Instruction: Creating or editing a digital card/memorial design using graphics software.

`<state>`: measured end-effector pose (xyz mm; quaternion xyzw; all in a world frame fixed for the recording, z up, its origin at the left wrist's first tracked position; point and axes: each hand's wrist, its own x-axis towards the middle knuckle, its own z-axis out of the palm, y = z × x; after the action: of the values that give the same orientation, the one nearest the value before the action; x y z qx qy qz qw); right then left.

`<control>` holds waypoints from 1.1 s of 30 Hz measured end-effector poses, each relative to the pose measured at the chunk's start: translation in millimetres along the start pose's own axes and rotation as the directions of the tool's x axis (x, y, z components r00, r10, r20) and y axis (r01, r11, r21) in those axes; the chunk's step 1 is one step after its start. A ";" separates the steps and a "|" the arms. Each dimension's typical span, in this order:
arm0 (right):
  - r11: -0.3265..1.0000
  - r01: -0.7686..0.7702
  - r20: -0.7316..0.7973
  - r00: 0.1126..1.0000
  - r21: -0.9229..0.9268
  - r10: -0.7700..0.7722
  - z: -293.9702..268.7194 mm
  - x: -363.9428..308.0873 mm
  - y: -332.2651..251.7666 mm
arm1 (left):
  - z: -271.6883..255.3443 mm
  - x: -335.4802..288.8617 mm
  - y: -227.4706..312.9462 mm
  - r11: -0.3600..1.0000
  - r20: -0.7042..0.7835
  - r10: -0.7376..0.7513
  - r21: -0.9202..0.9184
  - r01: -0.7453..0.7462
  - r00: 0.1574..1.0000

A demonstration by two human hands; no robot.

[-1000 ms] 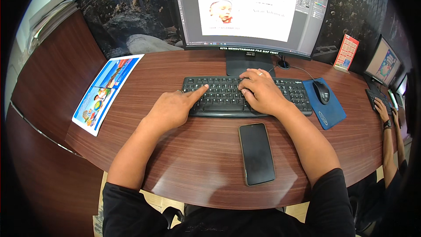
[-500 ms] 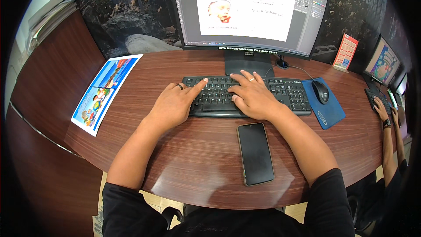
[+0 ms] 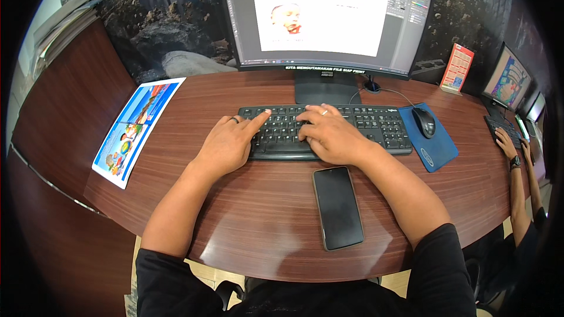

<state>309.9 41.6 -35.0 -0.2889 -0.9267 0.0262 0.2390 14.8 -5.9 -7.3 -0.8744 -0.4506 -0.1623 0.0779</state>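
Note:
My left hand [image 3: 225,145] rests at the left end of a black keyboard [image 3: 279,148], its index finger stretched onto the upper left keys. A dark ring is on one of its fingers. Over the middle of the same keyboard lies my right hand [image 3: 333,138], fingers bent and apart on the keys, with a light metal ring. Neither hand holds anything. Just in front of the keyboard, near my right forearm, a smartphone [image 3: 339,208] lies with a dark screen. Behind it all stands a curved monitor [image 3: 323,20] showing a white page with a baby's photo.
A black mouse [image 3: 423,122] sits on a blue mouse pad [image 3: 433,151] right of the keyboard. Colourful printed sheets [image 3: 135,132] lie at the left. A red desk calendar [image 3: 457,69] stands at the back right. Far right, another person's hands [image 3: 507,142] are at a second keyboard.
The right hand's fingers have drawn in closer together on the keys. Some text on the monitor's page has faded or gone. The whole view has shifted slightly.

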 end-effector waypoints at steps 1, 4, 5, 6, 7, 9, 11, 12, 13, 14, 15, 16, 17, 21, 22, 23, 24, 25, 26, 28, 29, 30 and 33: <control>1.000 0.024 -0.007 1.000 -0.004 -0.024 2.9 1.4 -1.3 | 0.5 -1.7 -0.9 1.000 -0.022 -0.005 0.006 0.005 1.000; 0.999 0.041 -0.029 0.999 -0.017 -0.042 2.7 1.6 -5.4 | 0.2 -1.1 -0.5 1.000 -0.020 -0.014 0.008 0.014 1.000; 0.999 0.034 -0.041 0.999 0.001 -0.034 3.5 2.3 -7.7 | 0.1 -1.6 -0.1 1.000 -0.024 -0.004 0.009 0.004 1.000; 0.999 0.029 -0.053 0.998 0.020 -0.028 3.8 2.5 -9.0 | 0.0 -1.8 0.3 1.000 -0.045 0.010 -0.002 -0.010 0.999; 0.999 0.020 -0.041 0.999 0.037 -0.018 3.6 2.2 -9.1 | -0.3 -1.2 1.1 1.000 -0.065 0.024 -0.012 -0.025 0.998; 1.000 0.021 -0.016 1.000 0.003 -0.021 5.6 -1.6 -8.0 | -0.8 0.2 3.4 1.000 -0.059 0.025 -0.016 -0.026 0.998; 0.999 0.023 0.016 1.000 -0.040 -0.023 3.4 -1.2 -8.1 | -0.9 0.6 3.6 1.000 -0.053 0.021 -0.017 -0.022 0.998; 0.999 0.023 0.014 1.000 -0.041 -0.023 2.6 -0.8 -9.1 | 0.0 0.0 2.0 0.999 -0.052 0.034 -0.012 -0.035 0.998; 1.000 0.012 0.012 1.000 -0.012 -0.012 2.2 -0.9 -10.2 | 1.0 -0.4 0.9 0.999 -0.051 0.047 -0.006 -0.047 0.998; 1.000 0.002 0.011 1.000 0.017 -0.002 2.0 -1.0 -10.8 | 2.0 -0.4 0.5 0.999 -0.052 0.049 -0.005 -0.049 0.997; 1.000 0.001 0.009 1.000 0.016 -0.001 2.7 -1.3 -10.2 | 3.0 -0.4 0.2 0.998 -0.062 0.058 -0.001 -0.058 0.996; 1.000 0.012 0.002 1.000 -0.003 -0.012 4.2 -1.7 -8.9 | 3.4 -0.2 0.1 0.998 -0.072 0.067 0.002 -0.067 0.995; 0.999 0.023 -0.003 1.000 -0.022 -0.023 5.1 -1.8 -7.9 | 3.8 0.1 0.1 0.998 -0.072 0.069 0.003 -0.069 0.995; 1.000 0.014 -0.063 0.998 -0.008 -0.014 3.7 -0.3 -8.5 | 8.3 0.1 -0.2 0.997 -0.038 0.036 -0.070 -0.039 0.999; 1.000 0.019 -0.067 0.998 -0.007 -0.019 3.1 0.0 -8.4 | 9.5 -0.3 -0.2 0.993 -0.014 0.005 -0.116 -0.007 1.000; 1.000 0.023 -0.070 0.997 -0.006 -0.023 2.6 0.1 -7.9 | 9.5 0.0 -0.1 0.993 -0.014 0.007 -0.116 -0.009 1.000; 1.000 0.021 -0.071 0.997 -0.007 -0.022 2.1 0.1 -7.9 | 9.4 0.2 -0.2 0.993 -0.020 0.007 -0.121 -0.009 1.000; 1.000 0.024 -0.071 0.997 -0.002 -0.024 1.5 -0.1 -8.1 | 9.2 0.5 -0.1 0.992 -0.026 0.006 -0.126 -0.009 1.000; 1.000 0.027 -0.070 0.997 0.003 -0.026 1.2 -0.2 -8.1 | 8.3 0.7 0.4 0.992 -0.026 0.007 -0.126 -0.010 1.000; 1.000 0.022 -0.073 0.997 0.002 -0.022 0.7 -0.9 -7.4 | 5.6 1.2 1.8 0.994 -0.029 0.026 -0.103 -0.029 0.999; 1.000 0.018 -0.074 0.997 0.000 -0.018 1.0 -1.1 -6.7 | 5.0 1.3 1.9 0.994 -0.028 0.026 -0.104 -0.029 0.999; 1.000 0.017 -0.072 0.997 0.001 -0.016 1.7 -1.2 -5.4 | 4.7 1.7 1.7 0.996 -0.034 0.038 -0.084 -0.040 0.999; 1.000 0.027 -0.083 0.996 -0.002 -0.027 2.5 1.2 -3.0 | 5.1 -0.7 -3.4 0.997 -0.054 0.053 -0.058 -0.056 0.997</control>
<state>306.3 40.0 -36.1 -0.2772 -0.9198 0.0104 0.2774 12.7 -3.1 -12.4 -0.8836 -0.4195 -0.1965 0.0683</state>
